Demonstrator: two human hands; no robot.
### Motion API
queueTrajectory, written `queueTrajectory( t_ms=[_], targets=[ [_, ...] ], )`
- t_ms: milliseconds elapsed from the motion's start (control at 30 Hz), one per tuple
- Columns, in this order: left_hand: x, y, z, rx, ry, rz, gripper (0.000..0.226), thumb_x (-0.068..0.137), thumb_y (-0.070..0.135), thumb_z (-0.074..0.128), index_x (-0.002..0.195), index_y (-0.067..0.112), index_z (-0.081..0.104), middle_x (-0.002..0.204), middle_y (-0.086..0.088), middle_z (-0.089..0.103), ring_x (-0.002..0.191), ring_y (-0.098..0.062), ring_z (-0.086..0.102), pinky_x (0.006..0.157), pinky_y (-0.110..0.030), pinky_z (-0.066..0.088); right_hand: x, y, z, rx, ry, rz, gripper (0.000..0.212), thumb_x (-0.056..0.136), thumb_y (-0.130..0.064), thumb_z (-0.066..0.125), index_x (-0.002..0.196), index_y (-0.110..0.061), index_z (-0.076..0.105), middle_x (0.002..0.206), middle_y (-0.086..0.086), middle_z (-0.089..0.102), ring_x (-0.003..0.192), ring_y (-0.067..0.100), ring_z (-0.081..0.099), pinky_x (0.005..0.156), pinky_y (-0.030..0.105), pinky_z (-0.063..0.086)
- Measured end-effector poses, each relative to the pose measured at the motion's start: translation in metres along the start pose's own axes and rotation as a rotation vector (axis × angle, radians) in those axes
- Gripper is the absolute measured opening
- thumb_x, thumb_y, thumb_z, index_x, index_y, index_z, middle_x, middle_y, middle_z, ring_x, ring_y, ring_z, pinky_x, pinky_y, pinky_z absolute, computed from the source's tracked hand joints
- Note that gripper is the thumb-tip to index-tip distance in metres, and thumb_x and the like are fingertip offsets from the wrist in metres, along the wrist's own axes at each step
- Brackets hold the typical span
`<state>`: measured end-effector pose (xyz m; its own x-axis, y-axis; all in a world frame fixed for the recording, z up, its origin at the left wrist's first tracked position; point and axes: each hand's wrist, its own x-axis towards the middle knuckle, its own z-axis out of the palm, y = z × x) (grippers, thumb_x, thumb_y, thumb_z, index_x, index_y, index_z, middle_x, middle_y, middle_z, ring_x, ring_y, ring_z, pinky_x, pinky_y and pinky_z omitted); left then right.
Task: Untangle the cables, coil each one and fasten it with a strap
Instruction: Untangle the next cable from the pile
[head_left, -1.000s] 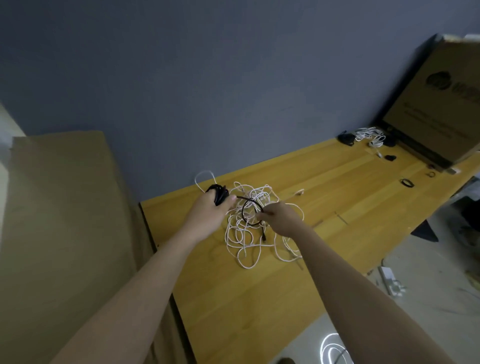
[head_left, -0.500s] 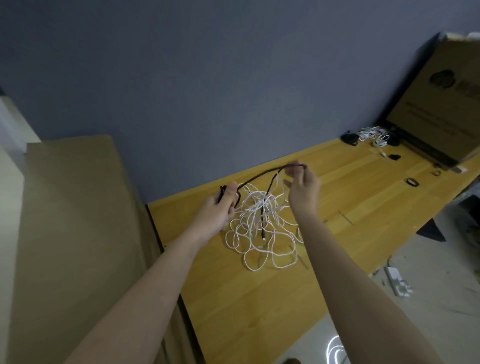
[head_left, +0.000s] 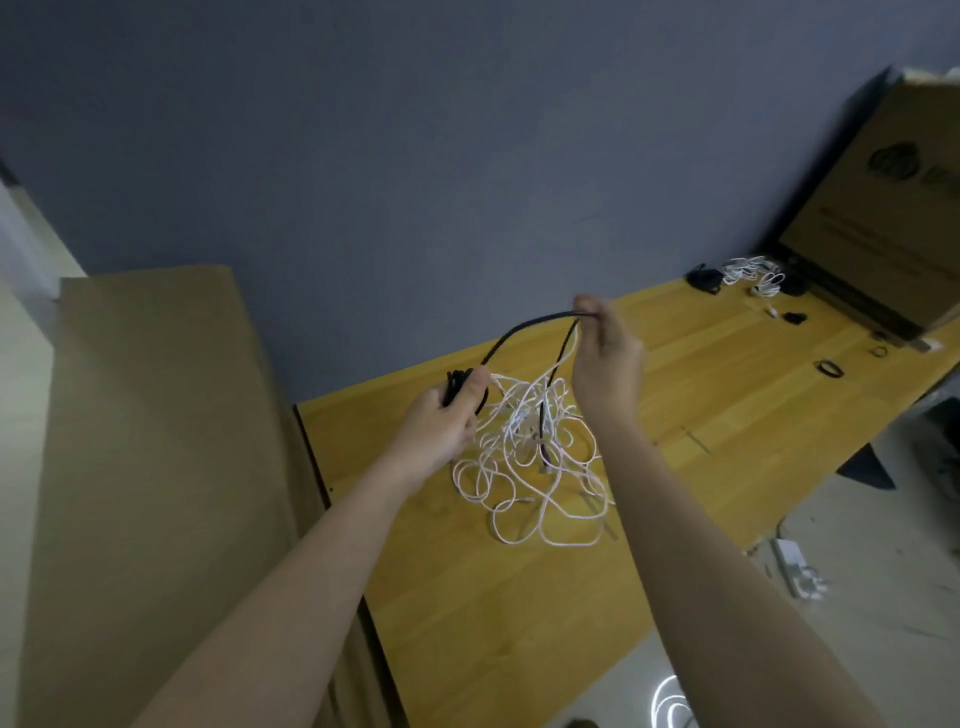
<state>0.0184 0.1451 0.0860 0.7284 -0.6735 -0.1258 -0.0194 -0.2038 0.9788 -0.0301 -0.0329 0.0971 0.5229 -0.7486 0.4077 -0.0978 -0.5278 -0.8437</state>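
Note:
A black cable (head_left: 519, 330) arcs in the air between my two hands. My left hand (head_left: 441, 421) grips a bunch of its coiled loops. My right hand (head_left: 605, 358) is raised and pinches the cable at its highest point; from there the free end hangs down into the pile. Below lies a tangle of white cables (head_left: 535, 467) on the wooden table (head_left: 727, 415), and a few white strands are lifted toward my right hand.
At the table's far right end lie coiled white cables (head_left: 753, 270), dark bundles (head_left: 704, 279) and small black straps (head_left: 829, 368). A large cardboard box (head_left: 883, 218) leans there. A tall cardboard sheet (head_left: 156, 467) stands left. A power strip (head_left: 797, 566) lies on the floor.
My right hand rose from the pile, pulling the black cable up into an arc, and a few white strands lifted with it. My left hand kept its grip on the black loops.

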Motion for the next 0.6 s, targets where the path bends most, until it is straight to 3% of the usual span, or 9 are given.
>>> queueTrajectory(
  t_ms=[67, 100, 200, 333, 433, 500, 600],
  targets=[
    [-0.001, 0.001, -0.001, -0.035, 0.004, -0.019, 0.058, 0.089, 0.061, 0.040, 0.051, 0.018, 0.032, 0.041, 0.006, 0.028, 0.038, -0.013, 0.026, 0.044, -0.025, 0.023, -0.007, 0.025, 0.003, -0.403, -0.372, 0.126, 0.032, 0.104, -0.027, 0.038, 0.113, -0.007, 0.061, 0.083, 0.009, 0.063, 0.076, 0.025, 0.059, 0.061, 0.030, 0.037],
    [-0.002, 0.002, -0.002, -0.067, -0.004, -0.025, 0.058, 0.087, 0.063, 0.042, 0.051, 0.019, 0.031, 0.041, 0.006, 0.027, 0.037, -0.012, 0.025, 0.043, -0.025, 0.022, -0.011, 0.035, 0.002, -0.471, -0.489, 0.170, 0.034, 0.104, -0.026, 0.036, 0.116, -0.005, 0.060, 0.091, 0.013, 0.065, 0.085, 0.030, 0.059, 0.065, 0.032, 0.037],
    [-0.005, 0.004, -0.004, -0.209, -0.055, -0.028, 0.052, 0.077, 0.064, 0.047, 0.056, 0.020, 0.030, 0.043, 0.003, 0.026, 0.036, -0.011, 0.021, 0.043, -0.025, 0.019, -0.022, 0.049, 0.000, -0.253, -0.451, 0.184, 0.033, 0.104, -0.026, 0.037, 0.109, -0.008, 0.064, 0.097, 0.007, 0.067, 0.092, 0.022, 0.059, 0.077, 0.029, 0.041],
    [-0.005, 0.005, -0.007, -0.401, -0.173, 0.022, 0.048, 0.079, 0.059, 0.049, 0.061, 0.018, 0.031, 0.041, 0.004, 0.027, 0.033, -0.009, 0.019, 0.038, -0.021, 0.017, -0.033, 0.045, 0.008, -0.183, -0.348, 0.162, 0.040, 0.103, -0.034, 0.036, 0.078, -0.016, 0.061, 0.090, 0.007, 0.053, 0.086, 0.016, 0.048, 0.076, 0.028, 0.034],
    [-0.005, 0.008, -0.007, -0.595, -0.192, 0.030, 0.044, 0.082, 0.053, 0.046, 0.063, 0.017, 0.032, 0.038, 0.007, 0.027, 0.030, -0.005, 0.018, 0.042, -0.025, 0.010, -0.051, 0.040, 0.016, -0.124, -0.581, 0.220, 0.039, 0.102, -0.034, 0.038, 0.072, -0.014, 0.050, 0.067, 0.005, 0.052, 0.063, 0.019, 0.050, 0.060, 0.035, 0.042],
    [-0.004, 0.009, -0.007, -0.670, -0.126, 0.029, 0.041, 0.083, 0.051, 0.046, 0.064, 0.017, 0.033, 0.039, 0.008, 0.028, 0.031, -0.005, 0.017, 0.044, -0.026, 0.009, -0.071, 0.050, 0.022, -0.376, -0.788, 0.086, 0.034, 0.102, -0.035, 0.040, 0.080, -0.012, 0.052, 0.071, 0.007, 0.054, 0.067, 0.024, 0.050, 0.062, 0.037, 0.039],
    [-0.001, 0.006, -0.006, -0.534, 0.006, 0.085, 0.041, 0.093, 0.043, 0.046, 0.063, 0.017, 0.034, 0.046, 0.007, 0.032, 0.038, -0.007, 0.024, 0.047, -0.023, 0.022, -0.097, 0.060, 0.025, -0.525, -0.863, -0.089, 0.032, 0.102, -0.038, 0.040, 0.101, -0.011, 0.057, 0.088, 0.014, 0.065, 0.081, 0.033, 0.059, 0.065, 0.037, 0.041]
  ],
)
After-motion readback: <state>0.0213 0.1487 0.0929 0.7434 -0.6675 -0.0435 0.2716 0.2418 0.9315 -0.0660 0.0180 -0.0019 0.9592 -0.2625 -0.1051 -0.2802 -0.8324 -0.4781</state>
